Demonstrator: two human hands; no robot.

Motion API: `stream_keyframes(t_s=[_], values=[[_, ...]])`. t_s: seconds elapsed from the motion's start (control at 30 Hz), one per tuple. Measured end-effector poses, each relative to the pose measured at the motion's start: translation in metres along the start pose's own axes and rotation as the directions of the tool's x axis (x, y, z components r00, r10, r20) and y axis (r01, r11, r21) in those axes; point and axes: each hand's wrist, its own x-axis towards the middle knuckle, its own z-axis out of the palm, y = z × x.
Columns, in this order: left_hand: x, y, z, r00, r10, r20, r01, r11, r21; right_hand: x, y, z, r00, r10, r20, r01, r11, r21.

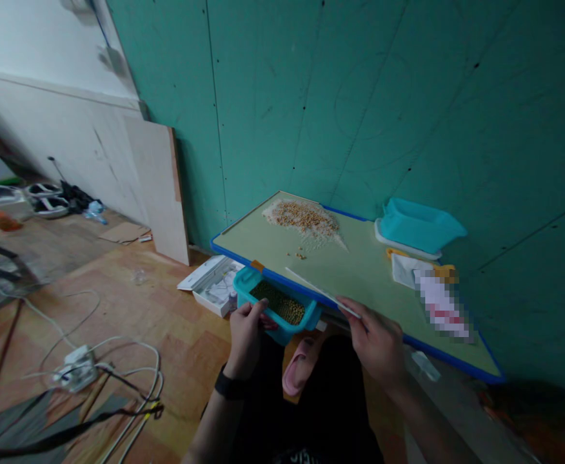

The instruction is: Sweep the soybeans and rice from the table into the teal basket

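Left hand [245, 330] gripped teal tray of beans [277, 304] at table edge [244, 254], right hand [376, 345] pinched thin white card [318, 291]

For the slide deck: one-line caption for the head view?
Left hand holds teal tray of beans at table edge; right hand grips thin white strip.

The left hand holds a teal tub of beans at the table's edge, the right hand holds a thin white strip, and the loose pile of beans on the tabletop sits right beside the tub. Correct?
Not quite. In the head view the pile of beans lies at the table's far side near the wall, well apart from the tub.
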Motion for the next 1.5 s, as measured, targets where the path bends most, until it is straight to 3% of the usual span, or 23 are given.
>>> stream_keyframes(t_s=[0.13, 0.23, 0.37, 0.5, 0.63, 1.0, 1.33, 1.5], values=[[0.0, 0.005, 0.0, 1.0, -0.001, 0.016, 0.001, 1.0, 0.005, 0.003, -0.016, 0.005, 1.0, 0.008, 0.011, -0.009, 0.996, 0.087], [0.001, 0.004, -0.001, 1.0, 0.002, 0.02, -0.002, 1.0, -0.008, 0.009, -0.01, 0.009, 0.998, 0.064, -0.011, -0.063, 0.992, 0.107], [0.002, 0.0, -0.006, 0.999, 0.016, 0.041, -0.015, 1.0, -0.026, 0.027, 0.027, 0.014, 0.98, 0.177, -0.092, -0.169, 0.981, 0.09], [0.003, -0.004, -0.013, 0.998, 0.023, 0.06, -0.021, 0.999, -0.033, 0.048, 0.069, 0.018, 0.964, 0.267, -0.005, -0.264, 0.956, 0.131], [0.003, -0.005, -0.017, 0.997, 0.035, 0.068, -0.032, 0.999, -0.034, 0.056, 0.086, 0.022, 0.956, 0.289, 0.052, -0.294, 0.941, 0.166], [0.002, -0.006, -0.018, 0.997, 0.021, 0.08, -0.017, 0.998, -0.056, 0.048, 0.084, 0.021, 0.934, 0.34, 0.108, -0.356, 0.907, 0.227], [0.0, -0.006, -0.014, 0.996, 0.028, 0.091, -0.025, 0.999, -0.033, 0.025, 0.042, 0.002, 0.937, 0.291, 0.192, -0.335, 0.904, 0.265], [-0.003, -0.002, -0.015, 0.995, 0.03, 0.096, -0.028, 0.999, -0.02, 0.039, 0.052, 0.012, 0.928, 0.369, 0.047, -0.37, 0.903, 0.216]])
